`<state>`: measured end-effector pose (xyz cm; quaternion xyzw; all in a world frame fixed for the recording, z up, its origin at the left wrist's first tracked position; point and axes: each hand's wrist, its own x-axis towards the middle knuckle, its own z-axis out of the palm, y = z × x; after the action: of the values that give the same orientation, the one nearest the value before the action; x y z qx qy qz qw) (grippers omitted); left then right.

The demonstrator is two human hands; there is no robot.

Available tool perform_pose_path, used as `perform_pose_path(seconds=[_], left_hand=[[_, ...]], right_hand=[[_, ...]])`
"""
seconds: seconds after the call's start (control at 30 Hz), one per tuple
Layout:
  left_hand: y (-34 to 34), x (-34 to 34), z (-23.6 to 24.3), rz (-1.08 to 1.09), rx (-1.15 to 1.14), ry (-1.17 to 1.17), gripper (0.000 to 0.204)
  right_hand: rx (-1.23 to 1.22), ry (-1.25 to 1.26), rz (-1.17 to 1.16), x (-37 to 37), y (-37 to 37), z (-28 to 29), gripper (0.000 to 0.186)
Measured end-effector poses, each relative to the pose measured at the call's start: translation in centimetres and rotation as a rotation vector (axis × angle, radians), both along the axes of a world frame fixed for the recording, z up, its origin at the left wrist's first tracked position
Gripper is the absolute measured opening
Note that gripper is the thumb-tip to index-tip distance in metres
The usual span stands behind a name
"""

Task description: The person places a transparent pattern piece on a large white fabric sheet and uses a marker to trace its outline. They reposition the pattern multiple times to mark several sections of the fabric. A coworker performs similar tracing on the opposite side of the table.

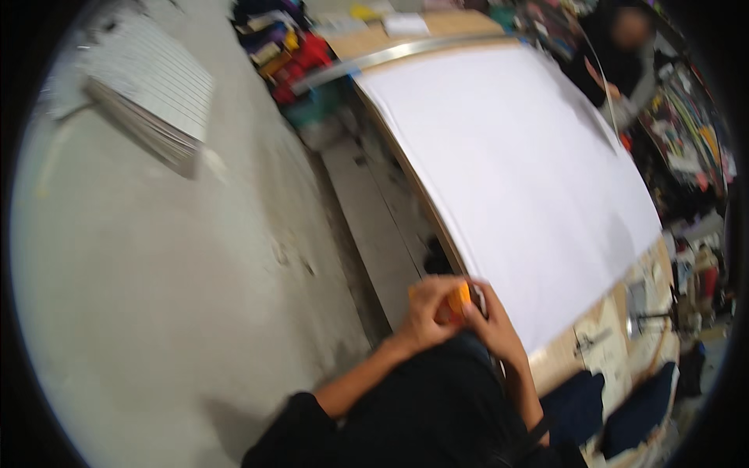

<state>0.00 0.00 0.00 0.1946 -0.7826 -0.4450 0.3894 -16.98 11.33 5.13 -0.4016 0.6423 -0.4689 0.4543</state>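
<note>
In front of my body, at the near left edge of the table, both hands are closed around a small orange object point(455, 306). Its kind is unclear, blurred and partly covered by fingers. My left hand point(425, 320) grips it from the left with bent fingers. My right hand point(495, 326) holds its right side, the thumb against it. Just beyond, a large white sheet point(515, 171) lies spread over the wooden table. A long metal bar point(406, 50) crosses the sheet's far end.
A stack of lined white sheets point(164, 86) stands at the far left. Colourful cloth point(292, 62) is heaped beside the table's far end. Another person point(616, 58) is at the far right, near piled fabrics point(683, 132). Dark blue cloth pieces point(576, 405) lie at the near right.
</note>
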Motion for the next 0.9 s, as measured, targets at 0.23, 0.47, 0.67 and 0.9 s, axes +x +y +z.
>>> perform_pose_path(seconds=[0.23, 0.47, 0.67, 0.9], left_hand=[[-2.7, 5.1, 2.9, 0.278, -0.488, -0.314, 0.063], [6.9, -1.0, 5.2, 0.448, -0.436, -0.039, 0.083], [13.1, 0.1, 6.8, 0.571, -0.110, 0.062, 0.079], [19.2, 0.0, 7.9, 0.635, 0.044, 0.172, 0.075]], right_hand=[[-0.068, 0.300, 0.080, 3.6, -5.3, 0.8, 0.062], [-0.044, 0.278, 0.064, -7.2, -0.3, 7.5, 0.041], [-0.806, 0.042, -0.259, -13.3, 3.5, 23.2, 0.029], [-1.558, 0.041, -0.225, -15.5, 5.5, 45.5, 0.028]])
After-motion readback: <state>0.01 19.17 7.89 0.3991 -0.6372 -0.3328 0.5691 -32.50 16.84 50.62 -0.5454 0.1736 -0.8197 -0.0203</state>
